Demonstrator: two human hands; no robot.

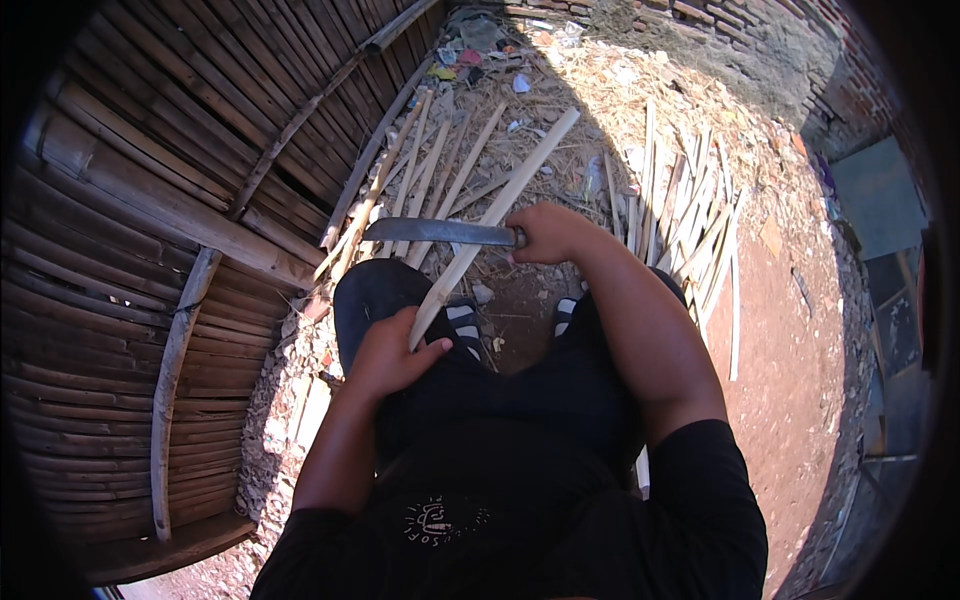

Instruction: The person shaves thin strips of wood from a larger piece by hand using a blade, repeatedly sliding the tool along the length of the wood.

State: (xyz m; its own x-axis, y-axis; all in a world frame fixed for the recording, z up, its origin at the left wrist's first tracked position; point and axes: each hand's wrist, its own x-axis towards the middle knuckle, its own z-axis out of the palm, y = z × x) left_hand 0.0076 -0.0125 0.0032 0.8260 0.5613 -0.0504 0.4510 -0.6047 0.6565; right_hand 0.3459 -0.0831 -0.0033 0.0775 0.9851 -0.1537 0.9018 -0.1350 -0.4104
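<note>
A long pale strip of split bamboo (pixel 522 178) slants from my left thigh up and away to the right. Its near end is gripped by my left hand (pixel 393 352), thumb stretched out along my leg. In my right hand (pixel 545 234) is the handle of a machete (pixel 440 231), fingers wrapped round it. The broad grey blade points left and lies across the strip, a little beyond my knees. Whether its edge bites into the bamboo, I cannot tell.
Several bamboo strips (pixel 432 172) lie on the ground at the left, by a slatted bamboo wall (pixel 150 230). A larger heap of strips (pixel 690 205) is at the right. Litter and shavings (pixel 560 75) cover the far ground before a brick wall (pixel 740 30). My sandalled feet (pixel 465 322) are between.
</note>
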